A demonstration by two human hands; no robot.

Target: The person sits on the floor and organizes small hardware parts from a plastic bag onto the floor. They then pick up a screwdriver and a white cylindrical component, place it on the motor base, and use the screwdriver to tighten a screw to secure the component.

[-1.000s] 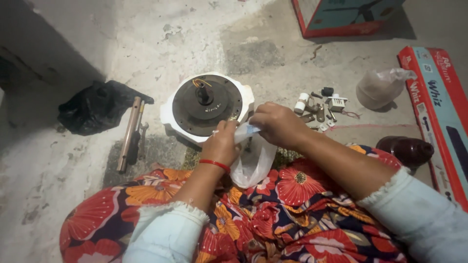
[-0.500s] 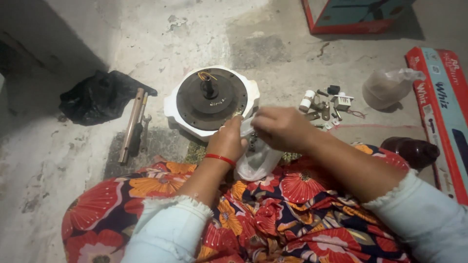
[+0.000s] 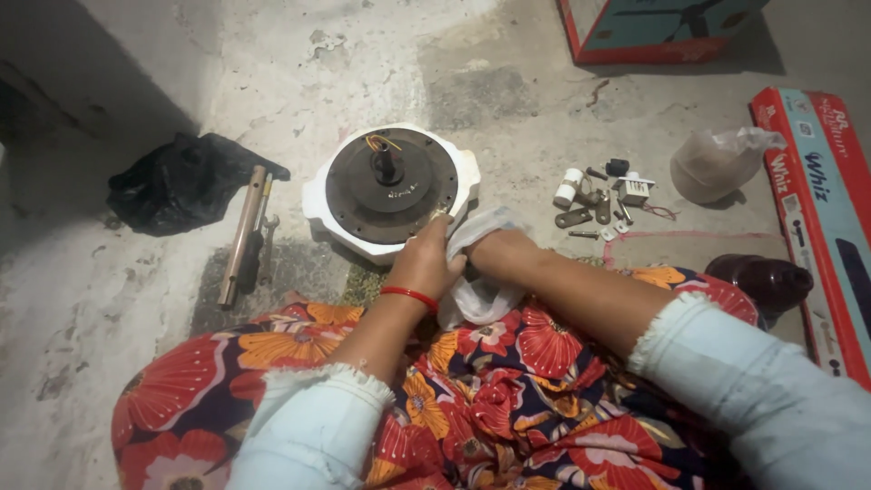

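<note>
- Gripping the white plastic bag (image 3: pixel 481 295) with both hands, left hand (image 3: pixel 426 263) and right hand (image 3: pixel 499 249) fingers clamped on it.
- Better keep it steady beside the motor (image 3: pixel 390 186), centre frame.

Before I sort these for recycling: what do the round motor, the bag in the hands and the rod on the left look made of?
Motor: dark, dull metal disc, it seems, in a glossy white shell, plastic or painted metal.
Bag: thin, translucent white plastic film, crumpled between the left hand and right hand.
Rod: likely metal; tan and matte, possibly rusted or dusty.
</note>
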